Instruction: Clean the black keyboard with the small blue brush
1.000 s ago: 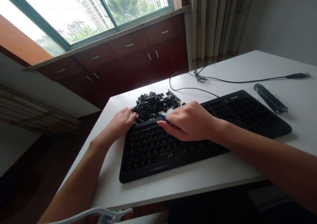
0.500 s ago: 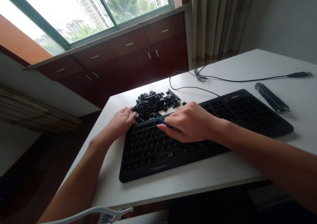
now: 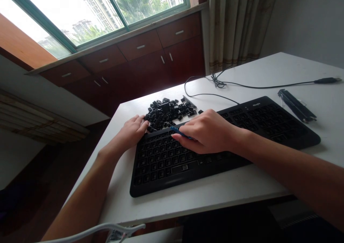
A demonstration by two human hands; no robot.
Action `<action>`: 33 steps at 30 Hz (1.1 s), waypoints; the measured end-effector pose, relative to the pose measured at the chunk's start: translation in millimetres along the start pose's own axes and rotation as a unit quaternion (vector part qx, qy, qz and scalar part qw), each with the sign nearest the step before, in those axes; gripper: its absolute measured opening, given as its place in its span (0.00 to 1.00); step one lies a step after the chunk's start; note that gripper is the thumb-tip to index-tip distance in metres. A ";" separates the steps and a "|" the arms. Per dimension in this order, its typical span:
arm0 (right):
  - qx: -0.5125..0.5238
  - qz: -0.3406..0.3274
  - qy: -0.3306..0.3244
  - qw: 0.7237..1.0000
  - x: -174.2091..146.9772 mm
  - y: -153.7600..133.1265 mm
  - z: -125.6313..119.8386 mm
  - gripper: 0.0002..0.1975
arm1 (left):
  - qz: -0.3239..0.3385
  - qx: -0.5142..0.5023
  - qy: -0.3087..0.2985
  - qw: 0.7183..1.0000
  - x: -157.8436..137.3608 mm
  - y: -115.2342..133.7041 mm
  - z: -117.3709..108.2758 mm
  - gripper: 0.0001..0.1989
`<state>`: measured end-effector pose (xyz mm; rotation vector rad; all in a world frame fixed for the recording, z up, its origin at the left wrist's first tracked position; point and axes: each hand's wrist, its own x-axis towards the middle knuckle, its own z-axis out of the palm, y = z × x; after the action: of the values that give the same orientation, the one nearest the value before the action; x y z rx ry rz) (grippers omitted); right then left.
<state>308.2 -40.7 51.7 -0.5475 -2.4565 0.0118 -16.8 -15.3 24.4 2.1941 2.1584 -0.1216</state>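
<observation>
A black keyboard with its keycaps off lies slantwise on the white table, its bare key sockets showing. My right hand is closed over the keyboard's middle and pinches a thin blue tool; its tip points left at the top row of sockets. What kind of tool it is I cannot make out. Fingers stretched, my left hand rests at the keyboard's back left corner, beside the heap of loose black keycaps. Whether its fingertips touch the keycaps I cannot tell.
Behind the keyboard its black cable runs right across the white table. A dark flat strip-like bundle lies by the keyboard's back right edge. A white curved rod juts in below the table's front edge. Cabinets stand beyond.
The view has shifted very slightly. Both hands, the blue tool and the keyboard keep practically the same places as half a second ago.
</observation>
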 end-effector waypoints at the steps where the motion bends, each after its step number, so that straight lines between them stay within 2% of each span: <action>1: 0.000 0.000 -0.001 1.000 0.0 -0.1 0.0 0.24 | 0.003 0.004 0.002 1.000 0.2 0.0 0.0 0.38; 19: -0.002 -0.001 -0.004 1.000 -0.4 0.1 -0.8 0.24 | -0.009 0.011 0.005 1.000 0.6 0.5 0.1 0.38; 33: 0.001 0.001 -0.029 1.000 -0.6 0.0 1.3 0.24 | 0.026 0.025 0.006 0.999 1.9 -4.8 3.2 0.36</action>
<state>307.9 -40.8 50.3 -0.5546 -2.5128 0.0323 -21.6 -13.6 21.0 2.2806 2.1256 -0.1611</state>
